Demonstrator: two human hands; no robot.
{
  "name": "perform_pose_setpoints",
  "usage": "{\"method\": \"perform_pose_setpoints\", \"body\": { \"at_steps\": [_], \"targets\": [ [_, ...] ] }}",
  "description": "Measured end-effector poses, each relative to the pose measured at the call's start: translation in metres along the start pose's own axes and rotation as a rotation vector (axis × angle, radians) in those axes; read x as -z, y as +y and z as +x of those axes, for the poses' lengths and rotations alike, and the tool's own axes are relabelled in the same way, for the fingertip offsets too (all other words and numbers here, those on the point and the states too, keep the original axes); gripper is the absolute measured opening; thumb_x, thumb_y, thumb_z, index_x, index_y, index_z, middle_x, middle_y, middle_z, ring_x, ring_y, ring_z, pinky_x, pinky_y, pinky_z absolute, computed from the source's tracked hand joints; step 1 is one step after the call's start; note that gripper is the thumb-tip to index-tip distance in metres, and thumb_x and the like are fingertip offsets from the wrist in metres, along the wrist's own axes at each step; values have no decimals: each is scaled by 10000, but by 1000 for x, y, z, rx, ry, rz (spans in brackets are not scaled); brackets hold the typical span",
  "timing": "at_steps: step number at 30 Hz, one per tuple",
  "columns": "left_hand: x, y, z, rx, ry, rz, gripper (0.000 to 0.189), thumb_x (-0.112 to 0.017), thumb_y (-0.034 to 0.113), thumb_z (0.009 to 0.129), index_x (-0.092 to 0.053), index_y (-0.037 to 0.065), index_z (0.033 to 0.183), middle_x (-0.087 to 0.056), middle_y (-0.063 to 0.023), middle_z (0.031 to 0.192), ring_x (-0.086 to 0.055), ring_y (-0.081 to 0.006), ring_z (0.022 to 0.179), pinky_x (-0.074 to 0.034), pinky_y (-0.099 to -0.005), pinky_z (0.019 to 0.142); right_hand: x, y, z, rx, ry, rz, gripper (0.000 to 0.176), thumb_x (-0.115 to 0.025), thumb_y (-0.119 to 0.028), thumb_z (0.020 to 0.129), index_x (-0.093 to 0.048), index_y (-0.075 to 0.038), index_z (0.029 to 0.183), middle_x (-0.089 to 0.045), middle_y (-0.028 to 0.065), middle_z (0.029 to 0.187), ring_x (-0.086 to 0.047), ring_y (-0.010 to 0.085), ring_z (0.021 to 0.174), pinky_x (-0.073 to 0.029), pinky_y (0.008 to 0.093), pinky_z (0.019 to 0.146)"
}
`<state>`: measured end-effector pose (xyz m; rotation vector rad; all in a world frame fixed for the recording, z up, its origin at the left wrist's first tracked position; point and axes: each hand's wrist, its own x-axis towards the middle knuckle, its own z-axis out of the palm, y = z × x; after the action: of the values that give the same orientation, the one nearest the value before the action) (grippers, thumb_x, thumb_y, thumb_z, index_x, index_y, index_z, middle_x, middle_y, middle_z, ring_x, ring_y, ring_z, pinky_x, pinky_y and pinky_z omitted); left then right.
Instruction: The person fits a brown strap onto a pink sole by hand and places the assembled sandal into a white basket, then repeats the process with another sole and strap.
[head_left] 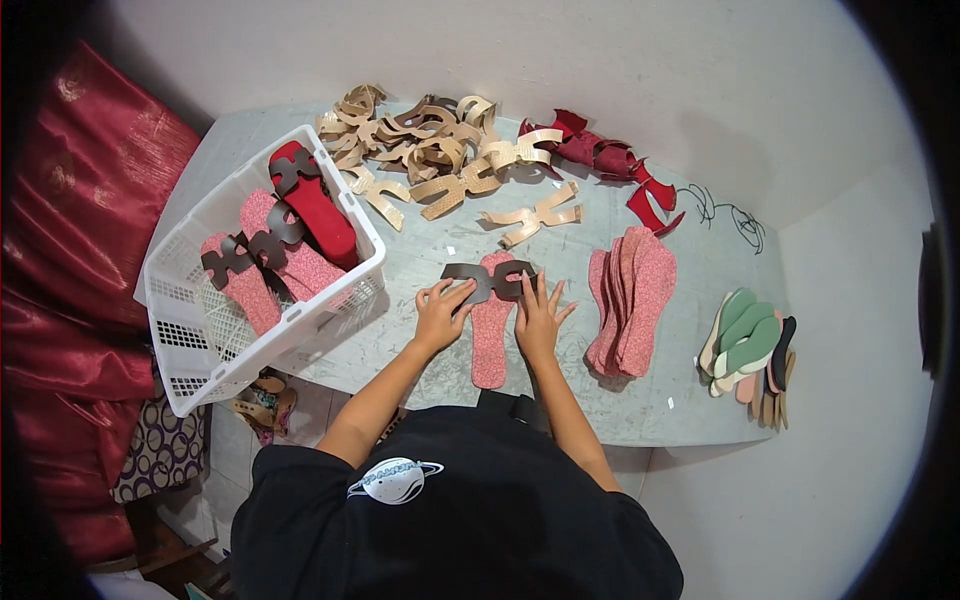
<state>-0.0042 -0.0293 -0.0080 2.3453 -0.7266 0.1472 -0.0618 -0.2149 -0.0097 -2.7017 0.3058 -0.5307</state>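
A pink speckled sole (489,345) lies on the table in front of me, toe end away from me. Across its upper part rests a dark brown H-shaped strap (508,281). My left hand (441,312) lies at the strap's left end, fingers spread with the tips on it. On the other side, my right hand (540,318) rests beside the sole, its fingers apart and some fingertips at the strap's right end. Neither hand is wrapped round anything.
A white basket (262,343) with strapped soles stands at left. Gold straps (435,160) and red straps (600,155) lie along the back of the table (440,415). Pink soles (648,300) are stacked at right, with green soles (748,330) farther right.
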Motion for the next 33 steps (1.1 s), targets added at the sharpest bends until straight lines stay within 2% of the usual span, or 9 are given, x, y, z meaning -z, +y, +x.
{"method": "perform_pose_setpoints", "body": {
  "at_steps": [7,12,13,14,16,17,19,22,33],
  "targets": [
    [-1,0,-1,-5,9,21,376,-576,226,821,-560,193,1196,-522,33,1264,-400,-240,1172,-209,-442,938,3,3,-3,-31,-8,45,480,-546,-146,833,-442,-256,1289,-347,2,1402,-145,401,1335,59,704,945],
    [-7,-3,0,-19,1,80,370,-540,241,847,-539,213,1215,-483,-2,1304,-377,-262,1208,-209,-477,948,17,7,-2,8,-24,79,411,-572,-197,833,-492,-249,1233,-430,-33,1334,-252,327,1320,73,693,953],
    [-8,-3,-1,-20,0,81,370,-540,241,847,-539,213,1215,-483,-2,1304,-377,-262,1208,-209,-477,948,21,4,-2,35,39,68,391,-578,-171,825,-522,-244,1205,-495,-16,1243,-368,296,1250,14,667,988],
    [-9,-2,-1,-13,18,129,365,-528,250,854,-534,217,1217,-467,-21,1315,-372,-264,1216,-200,-493,955,26,3,-2,33,40,67,391,-578,-171,825,-522,-244,1205,-495,-16,1243,-368,296,1250,14,667,988],
    [-11,-1,0,-9,35,175,360,-516,259,862,-530,222,1220,-451,-40,1327,-367,-267,1223,-192,-508,961,34,1,-3,44,-27,190,355,-586,-133,811,-576,-238,1150,-530,31,1127,-447,283,1138,-89,622,1018],
    [-10,0,-1,-8,32,179,365,-518,258,861,-524,219,1223,-448,-43,1326,-364,-272,1225,-180,-507,966,32,2,-5,41,-26,190,355,-586,-133,811,-576,-238,1150,-530,31,1127,-447,283,1138,-89,622,1018],
    [-9,-1,-2,-8,26,185,370,-520,257,859,-519,216,1227,-445,-45,1326,-361,-278,1228,-169,-505,970,25,4,-7,91,-5,119,335,-595,-102,792,-618,-235,1099,-529,67,1047,-473,269,1046,-170,577,1022],
    [-9,0,-2,19,57,164,351,-526,260,853,-533,196,1198,-466,-50,1298,-360,-278,1228,-167,-506,968,21,6,-6,37,-80,105,336,-600,-106,785,-627,-241,1092,-521,82,1054,-464,274,1051,-187,576,1015],
    [-8,-1,-2,35,107,102,353,-558,249,823,-553,156,1163,-480,-72,1268,-377,-268,1215,-180,-495,962,23,-2,-4,48,-54,94,304,-588,-138,799,-630,-233,1084,-521,78,1068,-466,269,1050,-162,608,1010]
  ]
}}
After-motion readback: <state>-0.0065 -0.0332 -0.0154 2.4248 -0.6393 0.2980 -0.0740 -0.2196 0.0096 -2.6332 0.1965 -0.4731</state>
